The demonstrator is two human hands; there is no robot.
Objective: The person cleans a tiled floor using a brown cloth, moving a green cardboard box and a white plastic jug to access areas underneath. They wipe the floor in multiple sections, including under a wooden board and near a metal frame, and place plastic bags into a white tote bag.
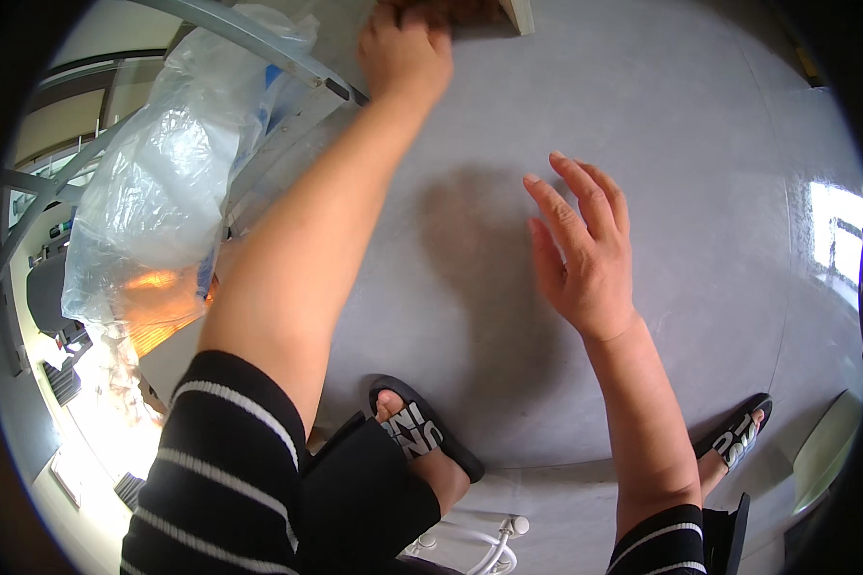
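Note:
My left arm stretches far forward, and my left hand (405,56) is at the top edge of the picture. Its fingers are blurred and partly cut off, so what they hold, if anything, does not show. Right beside them is a reddish-brown thing (475,11) with a pale, wood-coloured edge (520,15), mostly out of the picture. My right hand (585,251) hovers over the grey floor (700,259) with nothing in it, thumb and fingers apart and slightly bent.
At the left, a clear plastic bag (168,182) with whitish contents hangs by a grey metal frame (259,40). My feet in black sandals (422,426) stand at the bottom, near white tubing (497,546). Bright light reflects off the floor at the right.

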